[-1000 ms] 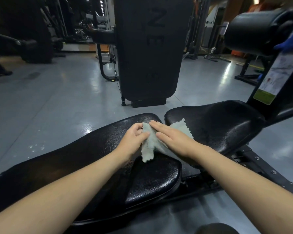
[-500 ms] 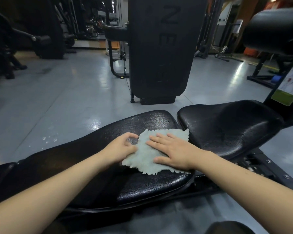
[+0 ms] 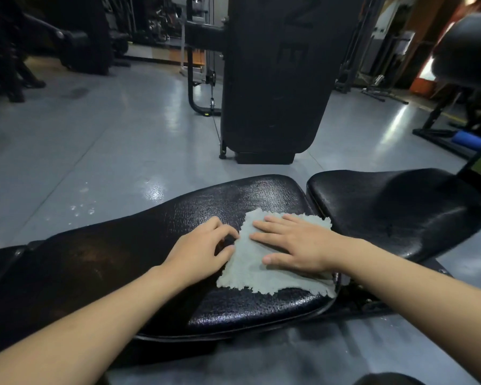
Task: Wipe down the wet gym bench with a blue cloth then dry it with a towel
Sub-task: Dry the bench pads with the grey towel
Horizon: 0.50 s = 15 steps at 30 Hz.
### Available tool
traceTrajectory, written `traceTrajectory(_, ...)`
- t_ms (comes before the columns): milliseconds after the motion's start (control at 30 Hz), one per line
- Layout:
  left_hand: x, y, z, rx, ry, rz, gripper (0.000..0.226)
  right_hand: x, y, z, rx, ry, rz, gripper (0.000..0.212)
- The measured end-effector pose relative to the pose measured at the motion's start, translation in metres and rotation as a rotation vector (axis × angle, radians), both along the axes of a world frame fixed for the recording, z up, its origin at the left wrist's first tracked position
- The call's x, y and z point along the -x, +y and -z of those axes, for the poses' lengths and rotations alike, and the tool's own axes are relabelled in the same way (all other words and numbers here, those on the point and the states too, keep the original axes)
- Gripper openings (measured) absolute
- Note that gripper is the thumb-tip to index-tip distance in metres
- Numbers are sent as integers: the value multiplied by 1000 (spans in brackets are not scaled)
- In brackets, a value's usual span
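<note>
R hand [image 3: 297, 247] lies flat, fingers straight and spread, palm pressing the cloth [image 3: 264, 270] onto the bench pad [image 3: 233, 201]. No clench, nothing curled round it. L hand [image 3: 199, 250] sits just beside, at the cloth's left edge, fingers bent with the tips at that edge; looks like a light pinch or pin on the edge, but can't tell for sure.

Doing the step well, as I judge it: keep R palm flat w/ even pressure so the whole cloth drags, not just a corner. Use L to hold the edge spread so it doesn't bunch. Work in overlapping strokes along the pad, incl. the rim and the gap next to the seat [image 3: 395, 207].

Cloth: pale, greenish-grey in this light rather than clearly blue, ragged fuzzy edges, spread nearly flat. It's on the right end of the long pad, its near right corner reaching the pad's edge, close to the seat but not on it. Pad is black, pebbled, glossy; sheen suggests it's wet, can't confirm drops.
</note>
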<state>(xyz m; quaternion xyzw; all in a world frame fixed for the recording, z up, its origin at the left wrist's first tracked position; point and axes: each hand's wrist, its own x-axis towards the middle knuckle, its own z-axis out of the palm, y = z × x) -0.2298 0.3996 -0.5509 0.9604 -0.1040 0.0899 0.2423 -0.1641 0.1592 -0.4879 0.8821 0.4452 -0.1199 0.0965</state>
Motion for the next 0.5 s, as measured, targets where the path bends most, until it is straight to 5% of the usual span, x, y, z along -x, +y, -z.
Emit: traceTrajectory(500, -14, 28, 29, -108, -162, -30, 39, -91, 34, 17, -49, -123, 90, 74)
